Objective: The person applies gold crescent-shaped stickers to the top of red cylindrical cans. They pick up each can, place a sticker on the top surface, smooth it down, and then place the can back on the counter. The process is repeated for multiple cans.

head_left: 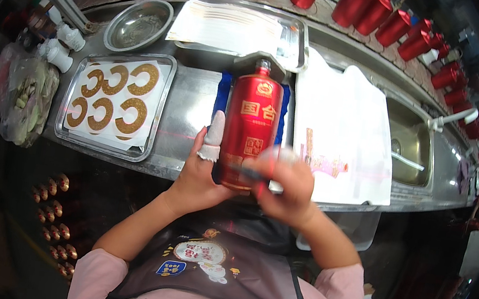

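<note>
A red bottle [253, 115] with gold lettering lies on its back on a blue cloth [222, 96], its dark neck pointing away from me. My left hand [203, 172] steadies the bottle's lower left side, a white finger cot on one finger. Over the bottle's lower right part is my right hand [286, 183], closed and blurred by motion. A small dark thing [254, 172] shows at its fingertips, too smeared to name. To the right, a pink and gold label piece [328, 164] lies on a white sheet [348, 103].
At left, a metal tray [166, 88] holds gold C-shaped stickers on white backing. Behind stand a steel bowl [139, 25] and another tray [304, 37] with stacked paper strips [225, 26]. A sink [401, 140] with a tap is at right. Several red bottles [352, 4] line the far conveyor.
</note>
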Action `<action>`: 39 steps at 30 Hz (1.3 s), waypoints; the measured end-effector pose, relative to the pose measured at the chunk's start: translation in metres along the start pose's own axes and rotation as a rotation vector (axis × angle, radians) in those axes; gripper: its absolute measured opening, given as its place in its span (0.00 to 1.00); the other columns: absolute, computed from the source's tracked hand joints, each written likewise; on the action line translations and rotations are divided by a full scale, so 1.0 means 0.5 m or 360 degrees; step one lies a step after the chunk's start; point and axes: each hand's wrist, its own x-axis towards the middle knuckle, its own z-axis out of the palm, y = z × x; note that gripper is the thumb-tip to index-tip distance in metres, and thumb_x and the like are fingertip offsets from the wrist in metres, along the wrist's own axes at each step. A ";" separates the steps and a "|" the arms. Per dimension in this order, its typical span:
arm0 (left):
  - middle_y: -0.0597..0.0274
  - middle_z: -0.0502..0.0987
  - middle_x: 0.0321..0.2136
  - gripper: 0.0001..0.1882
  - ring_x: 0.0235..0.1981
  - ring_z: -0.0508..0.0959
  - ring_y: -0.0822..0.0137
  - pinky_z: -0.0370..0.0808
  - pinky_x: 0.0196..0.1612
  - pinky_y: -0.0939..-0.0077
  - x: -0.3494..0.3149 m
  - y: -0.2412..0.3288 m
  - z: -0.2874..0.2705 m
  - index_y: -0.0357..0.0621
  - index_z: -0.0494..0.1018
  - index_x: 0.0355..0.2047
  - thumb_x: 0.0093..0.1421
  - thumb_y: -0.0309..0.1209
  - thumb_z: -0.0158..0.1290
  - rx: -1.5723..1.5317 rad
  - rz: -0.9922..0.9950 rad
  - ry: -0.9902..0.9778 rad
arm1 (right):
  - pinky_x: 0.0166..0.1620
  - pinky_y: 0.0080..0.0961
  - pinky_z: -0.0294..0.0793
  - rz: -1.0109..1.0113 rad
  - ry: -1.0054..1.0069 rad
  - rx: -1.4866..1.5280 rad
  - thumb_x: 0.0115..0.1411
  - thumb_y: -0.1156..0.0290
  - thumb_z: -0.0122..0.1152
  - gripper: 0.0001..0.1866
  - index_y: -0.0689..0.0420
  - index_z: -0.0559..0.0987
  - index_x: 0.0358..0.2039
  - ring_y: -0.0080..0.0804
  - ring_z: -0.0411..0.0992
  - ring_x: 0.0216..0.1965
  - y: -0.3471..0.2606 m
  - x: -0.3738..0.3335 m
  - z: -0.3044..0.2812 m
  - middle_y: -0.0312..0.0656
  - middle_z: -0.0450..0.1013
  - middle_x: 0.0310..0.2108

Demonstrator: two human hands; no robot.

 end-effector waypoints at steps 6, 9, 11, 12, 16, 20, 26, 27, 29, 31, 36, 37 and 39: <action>0.44 0.65 0.67 0.69 0.68 0.66 0.47 0.42 0.74 0.45 -0.006 -0.012 0.001 0.36 0.38 0.75 0.47 0.45 0.74 0.0141 0.0010 -0.0010 | 0.37 0.33 0.76 -0.0003 0.0348 -0.0431 0.52 0.78 0.72 0.12 0.58 0.83 0.38 0.39 0.77 0.31 0.079 0.097 -0.028 0.43 0.78 0.28; 0.40 0.52 0.73 0.67 0.73 0.57 0.44 0.38 0.72 0.34 -0.001 -0.027 -0.004 0.37 0.41 0.75 0.47 0.49 0.73 0.0138 -0.0064 -0.0099 | 0.35 0.35 0.79 -0.0472 0.0028 -0.0037 0.50 0.83 0.70 0.11 0.59 0.82 0.36 0.39 0.79 0.27 -0.013 0.034 -0.022 0.44 0.77 0.27; 0.39 0.52 0.73 0.67 0.74 0.56 0.44 0.37 0.72 0.33 0.001 -0.032 -0.005 0.37 0.40 0.75 0.47 0.50 0.73 0.0025 -0.0135 -0.0170 | 0.36 0.34 0.78 -0.0381 -0.0105 0.0146 0.51 0.82 0.70 0.10 0.59 0.82 0.36 0.39 0.78 0.29 -0.016 0.017 -0.017 0.45 0.77 0.27; 0.38 0.51 0.73 0.66 0.75 0.53 0.43 0.37 0.72 0.34 0.004 -0.034 -0.009 0.37 0.41 0.75 0.48 0.48 0.72 -0.0102 -0.0111 -0.0182 | 0.36 0.30 0.77 -0.0014 -0.0038 0.0074 0.50 0.80 0.72 0.13 0.58 0.83 0.37 0.37 0.78 0.29 -0.004 0.014 -0.017 0.42 0.78 0.28; 0.36 0.51 0.73 0.63 0.74 0.53 0.43 0.36 0.73 0.37 0.008 -0.028 -0.011 0.35 0.43 0.74 0.51 0.49 0.70 0.0070 -0.0022 -0.0157 | 0.38 0.33 0.76 0.0256 0.0407 -0.0231 0.53 0.77 0.70 0.10 0.56 0.83 0.37 0.39 0.77 0.31 0.073 0.035 -0.022 0.42 0.79 0.30; 0.37 0.55 0.71 0.63 0.74 0.53 0.43 0.34 0.73 0.38 0.012 -0.028 -0.007 0.31 0.43 0.73 0.51 0.49 0.70 -0.0098 -0.0172 -0.0212 | 0.31 0.33 0.77 -0.0557 0.0065 -0.0319 0.51 0.78 0.72 0.08 0.55 0.83 0.32 0.35 0.75 0.24 0.028 -0.027 -0.014 0.41 0.77 0.27; 0.38 0.54 0.72 0.62 0.75 0.50 0.42 0.35 0.72 0.35 0.011 -0.019 -0.011 0.35 0.47 0.73 0.49 0.50 0.71 -0.0230 -0.0301 -0.0236 | 0.34 0.25 0.74 0.0791 0.0408 0.0049 0.52 0.82 0.69 0.11 0.58 0.83 0.37 0.34 0.76 0.29 -0.001 -0.063 -0.016 0.39 0.80 0.31; 0.38 0.53 0.72 0.62 0.76 0.48 0.42 0.35 0.72 0.34 0.008 -0.014 -0.009 0.36 0.47 0.74 0.49 0.50 0.72 -0.0127 -0.0264 -0.0213 | 0.33 0.25 0.74 0.0699 0.0491 -0.0044 0.52 0.85 0.68 0.13 0.58 0.84 0.38 0.33 0.77 0.28 0.013 -0.055 -0.020 0.39 0.80 0.31; 0.37 0.53 0.72 0.64 0.76 0.48 0.42 0.36 0.72 0.33 -0.002 -0.002 -0.010 0.36 0.47 0.74 0.48 0.49 0.73 0.0084 -0.0131 -0.0114 | 0.34 0.26 0.76 -0.0047 0.0359 -0.0194 0.51 0.86 0.69 0.15 0.57 0.84 0.39 0.33 0.78 0.28 0.001 -0.063 -0.010 0.40 0.80 0.31; 0.37 0.53 0.72 0.65 0.76 0.49 0.42 0.37 0.71 0.32 0.000 0.004 0.001 0.37 0.47 0.74 0.46 0.49 0.74 0.0202 0.0031 0.0035 | 0.35 0.28 0.77 -0.0194 0.0293 0.0018 0.47 0.84 0.72 0.16 0.57 0.85 0.39 0.35 0.78 0.28 -0.035 -0.092 0.004 0.43 0.80 0.31; 0.43 0.61 0.70 0.67 0.73 0.56 0.41 0.40 0.70 0.30 0.009 0.007 0.018 0.37 0.51 0.73 0.40 0.50 0.77 0.0284 0.0140 0.0136 | 0.36 0.27 0.73 0.1042 0.0601 0.0184 0.58 0.71 0.71 0.09 0.61 0.81 0.35 0.32 0.74 0.30 -0.008 -0.150 0.019 0.42 0.76 0.29; 0.43 0.61 0.70 0.67 0.73 0.57 0.41 0.40 0.70 0.30 0.007 0.005 0.015 0.37 0.51 0.73 0.40 0.50 0.77 0.0143 0.0026 0.0026 | 0.36 0.26 0.73 0.1145 0.0696 0.0231 0.60 0.70 0.70 0.09 0.61 0.80 0.36 0.31 0.74 0.31 0.007 -0.150 0.020 0.41 0.76 0.30; 0.44 0.62 0.70 0.67 0.73 0.58 0.42 0.38 0.70 0.31 -0.001 -0.001 0.004 0.37 0.51 0.73 0.40 0.51 0.77 -0.0139 -0.0192 -0.0142 | 0.37 0.14 0.70 0.1182 0.0691 0.0051 0.64 0.71 0.70 0.10 0.62 0.77 0.39 0.15 0.70 0.33 0.003 -0.151 0.017 0.33 0.75 0.32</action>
